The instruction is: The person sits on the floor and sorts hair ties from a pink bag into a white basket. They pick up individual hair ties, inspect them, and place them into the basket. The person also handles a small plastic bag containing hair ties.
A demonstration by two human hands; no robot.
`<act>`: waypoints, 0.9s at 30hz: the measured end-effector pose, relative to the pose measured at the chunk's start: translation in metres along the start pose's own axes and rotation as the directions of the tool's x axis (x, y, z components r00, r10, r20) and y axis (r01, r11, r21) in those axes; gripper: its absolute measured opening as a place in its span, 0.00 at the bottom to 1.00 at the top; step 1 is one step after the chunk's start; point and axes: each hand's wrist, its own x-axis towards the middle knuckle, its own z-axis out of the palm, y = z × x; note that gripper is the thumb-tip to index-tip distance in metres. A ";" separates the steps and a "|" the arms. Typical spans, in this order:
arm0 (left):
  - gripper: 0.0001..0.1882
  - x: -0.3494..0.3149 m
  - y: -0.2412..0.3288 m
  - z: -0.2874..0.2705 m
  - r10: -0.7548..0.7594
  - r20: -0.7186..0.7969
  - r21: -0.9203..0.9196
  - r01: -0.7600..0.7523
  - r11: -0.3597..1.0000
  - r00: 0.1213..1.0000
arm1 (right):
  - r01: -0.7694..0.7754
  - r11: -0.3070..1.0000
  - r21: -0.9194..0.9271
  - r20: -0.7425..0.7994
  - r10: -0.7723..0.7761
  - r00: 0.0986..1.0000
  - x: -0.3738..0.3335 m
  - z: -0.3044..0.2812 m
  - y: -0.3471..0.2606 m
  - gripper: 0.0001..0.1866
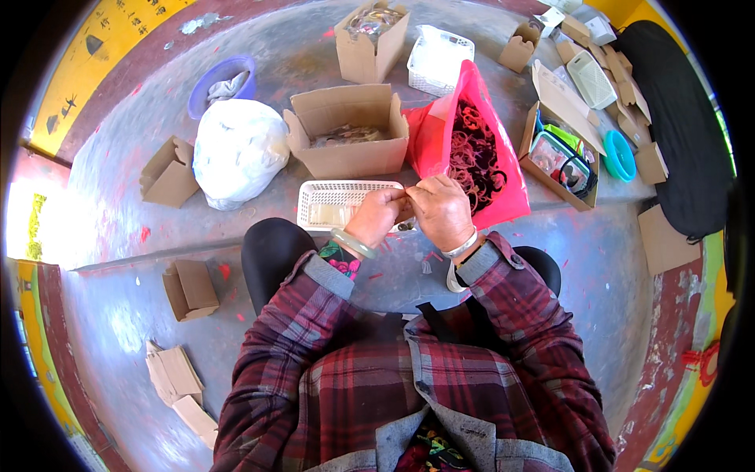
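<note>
My left hand (378, 214) and my right hand (442, 211) meet above the front of a raised ledge, fingers pinched together at the tips. Whatever lies between them is too small or too hidden to name. Just beneath and left of them sits a white perforated plastic basket (308, 206) with clear, flat pieces inside. To the right of my right hand a pink bag (511, 206) gapes, full of dark and pinkish looped bands (474, 161). Behind the basket an open cardboard box (346, 164) holds what look like clear plastic packets.
A stuffed white plastic bag (240, 149), a purple basin (206, 88) and small cardboard boxes (169, 175) stand left. At right are a carton of assorted items (560, 185), a teal basket (620, 156) and a long black covered object (676, 134). Cardboard pieces (177, 377) lie on the lower floor.
</note>
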 end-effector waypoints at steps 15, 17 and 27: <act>0.08 0.006 -0.015 -0.008 0.093 0.020 0.751 -0.076 0.656 0.995 | 0.096 0.960 -0.263 0.314 -0.009 0.949 -0.015 0.008 -0.003 0.05; 0.08 0.008 -0.022 -0.010 0.136 0.036 0.701 -0.122 0.702 0.990 | 0.077 0.965 -0.250 0.304 0.003 0.953 -0.015 0.008 -0.004 0.05; 0.07 0.002 -0.017 -0.005 0.049 0.017 0.598 -0.049 0.800 0.999 | -0.038 0.983 -0.180 0.305 0.092 0.948 -0.012 0.000 -0.008 0.04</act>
